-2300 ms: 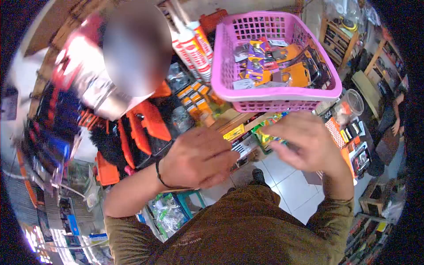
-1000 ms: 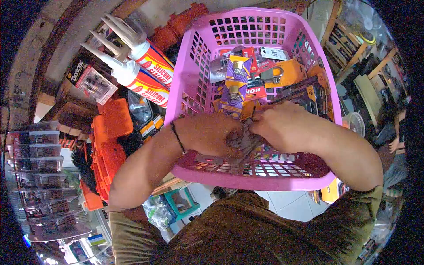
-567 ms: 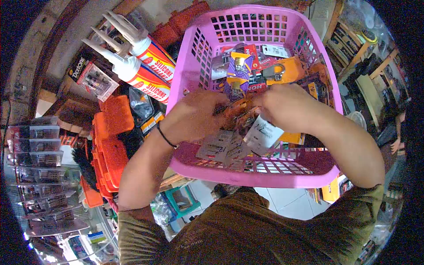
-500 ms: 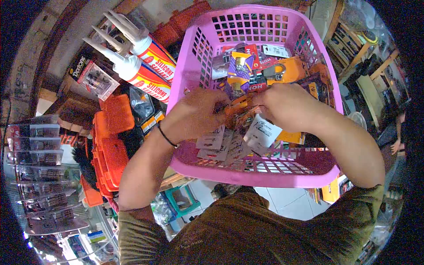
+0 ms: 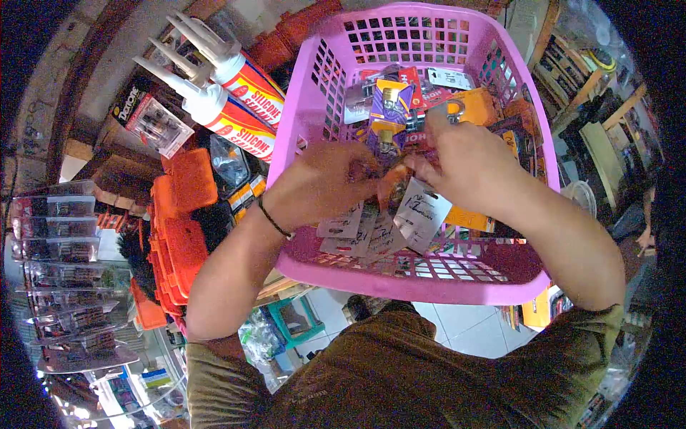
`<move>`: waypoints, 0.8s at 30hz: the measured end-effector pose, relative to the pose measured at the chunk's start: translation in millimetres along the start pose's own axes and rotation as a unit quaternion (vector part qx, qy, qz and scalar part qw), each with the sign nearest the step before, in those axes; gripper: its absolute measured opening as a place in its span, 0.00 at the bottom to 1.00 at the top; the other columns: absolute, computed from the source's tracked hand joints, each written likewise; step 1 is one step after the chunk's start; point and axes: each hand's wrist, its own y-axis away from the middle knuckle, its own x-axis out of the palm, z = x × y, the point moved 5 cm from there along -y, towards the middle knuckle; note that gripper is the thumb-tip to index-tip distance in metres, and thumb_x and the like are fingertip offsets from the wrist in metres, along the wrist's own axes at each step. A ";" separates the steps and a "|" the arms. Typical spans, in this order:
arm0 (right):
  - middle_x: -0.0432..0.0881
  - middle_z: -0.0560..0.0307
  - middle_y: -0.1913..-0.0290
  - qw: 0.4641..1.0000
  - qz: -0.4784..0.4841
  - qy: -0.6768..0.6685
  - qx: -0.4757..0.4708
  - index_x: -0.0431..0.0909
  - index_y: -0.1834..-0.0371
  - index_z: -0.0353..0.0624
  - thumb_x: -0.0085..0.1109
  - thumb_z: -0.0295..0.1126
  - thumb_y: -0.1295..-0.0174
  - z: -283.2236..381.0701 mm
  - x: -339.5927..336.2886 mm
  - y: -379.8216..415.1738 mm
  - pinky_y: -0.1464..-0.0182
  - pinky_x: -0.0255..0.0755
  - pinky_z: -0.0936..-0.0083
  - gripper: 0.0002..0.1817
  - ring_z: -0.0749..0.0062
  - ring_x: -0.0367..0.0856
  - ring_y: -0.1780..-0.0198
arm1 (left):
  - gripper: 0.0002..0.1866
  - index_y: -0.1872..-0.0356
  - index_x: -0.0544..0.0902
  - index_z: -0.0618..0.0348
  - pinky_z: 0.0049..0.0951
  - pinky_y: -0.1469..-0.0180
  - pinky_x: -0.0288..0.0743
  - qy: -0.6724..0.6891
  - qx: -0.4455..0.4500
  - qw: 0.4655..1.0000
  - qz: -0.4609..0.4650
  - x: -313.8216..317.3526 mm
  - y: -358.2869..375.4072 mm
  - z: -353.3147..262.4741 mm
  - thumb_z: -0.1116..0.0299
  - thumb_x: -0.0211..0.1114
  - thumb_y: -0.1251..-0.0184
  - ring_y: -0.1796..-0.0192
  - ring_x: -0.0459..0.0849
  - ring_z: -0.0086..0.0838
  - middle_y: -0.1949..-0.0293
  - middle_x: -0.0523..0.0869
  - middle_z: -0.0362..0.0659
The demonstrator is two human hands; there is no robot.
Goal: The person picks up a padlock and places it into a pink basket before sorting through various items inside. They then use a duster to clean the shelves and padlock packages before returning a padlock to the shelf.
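Observation:
A pink plastic basket [image 5: 400, 286] holds many small carded hardware packs. Inside it, my left hand [image 5: 332, 179], with a dark band on its wrist, has curled fingers at an orange-brown item [image 5: 391, 187]; what they grip is too hidden to make out. Close beside it on the right, my right hand [image 5: 457, 154] has bent fingers, with the thumb near the same item. Below the hands lie white cards with handwriting [image 5: 421, 211]. Just above them is a purple and yellow pack [image 5: 391, 104]. An orange pack [image 5: 475, 107] sits behind my right hand.
Silicone sealant tubes [image 5: 239, 129] stand left of the basket. Orange plastic boxes [image 5: 179, 247] are lower left, and hanging clear packs [image 5: 64, 250] line the far left. A green stool [image 5: 296, 322] stands on the tiled floor. Wooden shelving [image 5: 600, 154] is at the right.
My right hand's fingers have shifted slightly up and left, with the index finger now raised more. The written cards show a little more beneath the hands.

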 end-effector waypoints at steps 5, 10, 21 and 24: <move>0.79 0.41 0.73 0.987 0.137 0.052 -0.064 0.76 0.71 0.32 0.54 0.35 0.50 10.5 11.4 15.1 0.69 0.75 0.57 0.14 0.48 0.80 0.69 | 0.14 0.73 0.78 0.61 0.40 0.67 0.74 -0.240 -0.107 0.960 -0.094 -26.8 17.0 -32.9 0.59 0.65 0.50 0.69 0.81 0.45 0.75 0.80 0.53; 0.79 0.41 0.72 0.983 0.149 0.037 -0.098 0.76 0.70 0.34 0.54 0.28 0.57 7.0 22.5 11.0 0.65 0.74 0.56 0.11 0.47 0.79 0.65 | 0.21 0.62 0.78 0.62 0.42 0.62 0.75 -0.182 0.019 0.962 0.205 14.4 21.3 -36.6 0.59 0.68 0.57 0.65 0.80 0.49 0.70 0.80 0.56; 0.74 0.48 0.62 0.969 0.069 -0.117 -0.205 0.79 0.76 0.42 0.53 0.23 0.65 2.8 5.3 18.6 0.56 0.68 0.63 0.10 0.53 0.73 0.56 | 0.40 0.43 0.69 0.51 0.43 0.43 0.64 -0.155 0.131 0.905 0.374 21.1 19.9 -30.8 0.66 0.66 0.70 0.46 0.70 0.48 0.51 0.73 0.56; 0.75 0.47 0.66 0.955 0.076 -0.083 -0.275 0.79 0.75 0.44 0.53 0.24 0.64 9.0 0.5 21.9 0.59 0.69 0.63 0.10 0.53 0.75 0.60 | 0.41 0.41 0.67 0.48 0.44 0.44 0.64 -0.157 0.223 0.906 0.324 31.1 25.8 -28.7 0.66 0.65 0.69 0.48 0.71 0.48 0.52 0.73 0.56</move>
